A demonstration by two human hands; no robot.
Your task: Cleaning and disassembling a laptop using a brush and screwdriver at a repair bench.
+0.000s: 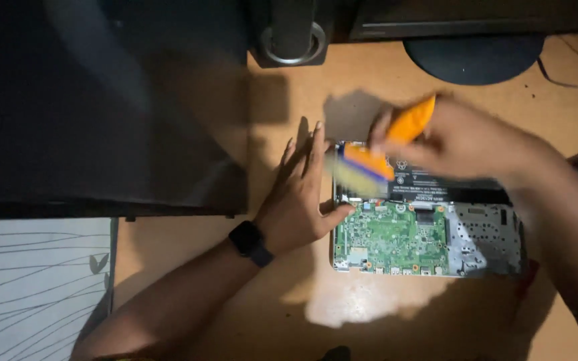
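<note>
I'm brushing the opened laptop's green circuit board [391, 235] — cover already off — right hand [463, 137] gripping the orange-handled brush [384, 152], left hand [300, 194] flat, open, steadying on the wooden bench [342, 80].

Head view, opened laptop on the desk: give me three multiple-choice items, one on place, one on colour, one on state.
1. Where does the left hand rest?
A. flat at the opened laptop's left edge
B. on the monitor stand
C. on the white sheet

2. What colour is the brush handle in the right hand?
A. green
B. orange
C. white

3. How is the laptop?
A. lid shut
B. cover off, green circuit board bare
C. boxed

Answers: 1 A, the palm lies on the desk against that edge. 2 B, the handle shows orange. 3 B, the board lies exposed.
</note>
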